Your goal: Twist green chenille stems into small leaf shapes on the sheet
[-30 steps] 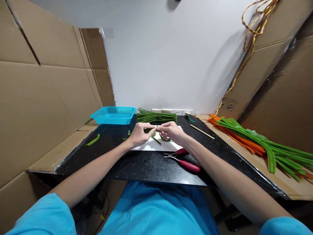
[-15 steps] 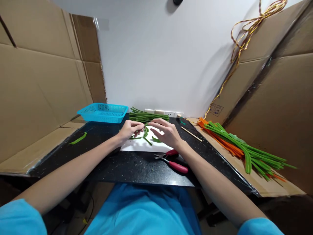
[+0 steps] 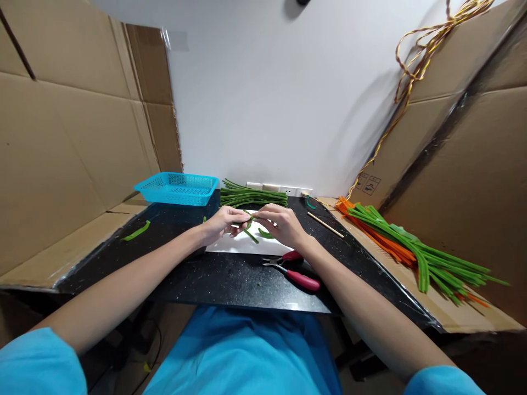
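Both my hands meet over a white sheet (image 3: 234, 246) on the black tabletop. My left hand (image 3: 218, 225) pinches a small bent green pipe cleaner (image 3: 249, 217) between thumb and fingers. From the other side, my right hand (image 3: 284, 224) has its fingertips closed on the same piece. Its exact shape is partly hidden by the fingers. Under the hands lie a short green piece (image 3: 251, 236) and a curved green piece (image 3: 264, 234). Just in front of the sheet, nearest my right wrist, rest cutting pliers with red handles (image 3: 302, 280), jaws apart.
A blue plastic basket (image 3: 177, 189) stands back left, beside a bundle of dark green stems (image 3: 253, 195). A wooden stick (image 3: 325, 225) lies to the right. Green pipe cleaners (image 3: 436, 258) and orange ones (image 3: 382, 241) lie on cardboard. One green strip (image 3: 136, 231) is at left.
My right hand's spread fingers have come together and closed on the green piece beside my left fingertips. The whole view has shifted slightly.
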Available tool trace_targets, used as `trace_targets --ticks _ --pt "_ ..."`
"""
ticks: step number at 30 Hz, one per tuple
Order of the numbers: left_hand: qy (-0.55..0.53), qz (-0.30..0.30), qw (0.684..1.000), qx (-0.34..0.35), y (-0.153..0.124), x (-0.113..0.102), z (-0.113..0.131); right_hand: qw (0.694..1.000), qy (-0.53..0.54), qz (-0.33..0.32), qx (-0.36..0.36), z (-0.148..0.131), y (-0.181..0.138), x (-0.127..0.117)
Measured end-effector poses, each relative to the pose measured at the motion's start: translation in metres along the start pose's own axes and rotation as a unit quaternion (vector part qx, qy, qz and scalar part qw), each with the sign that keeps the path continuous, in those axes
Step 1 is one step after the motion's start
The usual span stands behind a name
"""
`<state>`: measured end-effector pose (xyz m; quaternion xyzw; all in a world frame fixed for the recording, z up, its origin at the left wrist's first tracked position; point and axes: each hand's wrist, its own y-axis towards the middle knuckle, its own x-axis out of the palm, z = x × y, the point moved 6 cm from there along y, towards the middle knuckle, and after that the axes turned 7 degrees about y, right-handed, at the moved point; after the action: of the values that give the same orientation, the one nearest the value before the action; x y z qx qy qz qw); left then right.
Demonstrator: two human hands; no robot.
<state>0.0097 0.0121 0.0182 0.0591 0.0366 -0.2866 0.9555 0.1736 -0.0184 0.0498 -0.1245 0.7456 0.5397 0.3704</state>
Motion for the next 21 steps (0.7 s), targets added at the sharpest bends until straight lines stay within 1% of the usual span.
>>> trace_targets --ticks 3,5,7,8,9,10,12,13,14,15,16,17,18,19,20,21 --pt "-0.006 -0.008 1.000 0.014 0.000 0.002 0.001 0.999 0.037 0.016 0.018 -0.001 0.002 -0.001" --pt "0.004 -0.004 0.999 0.035 0.000 0.004 0.003 0.997 0.064 0.029 0.039 -0.001 0.004 -0.003" --pt "0.041 0.019 0.997 0.070 0.000 0.005 0.008 0.992 0.091 0.049 0.066 -0.002 0.006 -0.005" --pt "0.073 0.040 0.992 0.095 -0.001 0.005 0.011 0.989 0.109 0.059 0.082 -0.002 0.007 -0.006" --pt "0.114 0.067 0.983 0.128 -0.002 0.005 0.016 0.984 0.130 0.065 0.102 -0.002 0.008 -0.007" --pt "0.164 0.097 0.968 0.166 -0.005 0.004 0.022 0.978 0.156 0.066 0.124 -0.001 0.008 -0.006" --pt "0.277 0.152 0.916 0.246 -0.012 0.003 0.034 0.956 0.227 0.054 0.178 0.001 0.009 -0.002" --pt "0.330 0.168 0.885 0.283 -0.017 0.004 0.039 0.937 0.275 0.045 0.209 0.003 0.009 0.001" --pt "0.376 0.175 0.854 0.313 -0.021 0.005 0.042 0.910 0.332 0.036 0.244 0.006 0.008 0.005" --pt "0.415 0.171 0.829 0.335 -0.023 0.006 0.044 0.874 0.395 0.027 0.281 0.009 0.006 0.010" --pt "0.442 0.157 0.811 0.350 -0.025 0.007 0.045 0.829 0.458 0.015 0.319 0.012 0.004 0.015" --pt "0.459 0.141 0.800 0.359 -0.026 0.008 0.045 0.782 0.514 -0.002 0.353 0.013 0.002 0.020" --pt "0.465 0.125 0.798 0.362 -0.026 0.008 0.044 0.739 0.556 -0.023 0.380 0.014 0.000 0.025" --pt "0.460 0.114 0.804 0.359 -0.026 0.008 0.044 0.706 0.583 -0.043 0.400 0.014 -0.001 0.028" --pt "0.447 0.111 0.815 0.351 -0.024 0.007 0.044 0.686 0.596 -0.057 0.414 0.014 -0.002 0.030" --pt "0.427 0.117 0.831 0.337 -0.022 0.006 0.043 0.681 0.597 -0.064 0.419 0.014 -0.002 0.030"
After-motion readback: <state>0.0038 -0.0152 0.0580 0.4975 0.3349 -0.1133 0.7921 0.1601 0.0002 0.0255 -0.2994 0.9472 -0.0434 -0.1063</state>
